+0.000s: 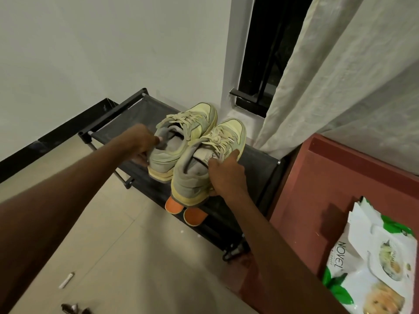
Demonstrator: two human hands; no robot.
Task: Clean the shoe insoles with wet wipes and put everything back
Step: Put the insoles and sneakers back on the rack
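Observation:
Two pale green and yellow sneakers sit side by side over the top shelf of a black shoe rack (127, 116). My left hand (142, 143) grips the left sneaker (181, 137) at its heel collar, thumb inside the opening. My right hand (226, 175) grips the right sneaker (204, 168) along its right side near the tongue and laces. Grey insoles show inside both shoes. A white and green wet wipes pack (376, 264) lies on the red surface at the lower right.
A pair of orange shoe toes (186, 211) pokes out from a lower rack shelf. A cream curtain (340, 87) hangs right of a dark window (267, 53). A red-brown table (322, 189) stands beside the rack. Small debris (66, 279) lies on the tiled floor.

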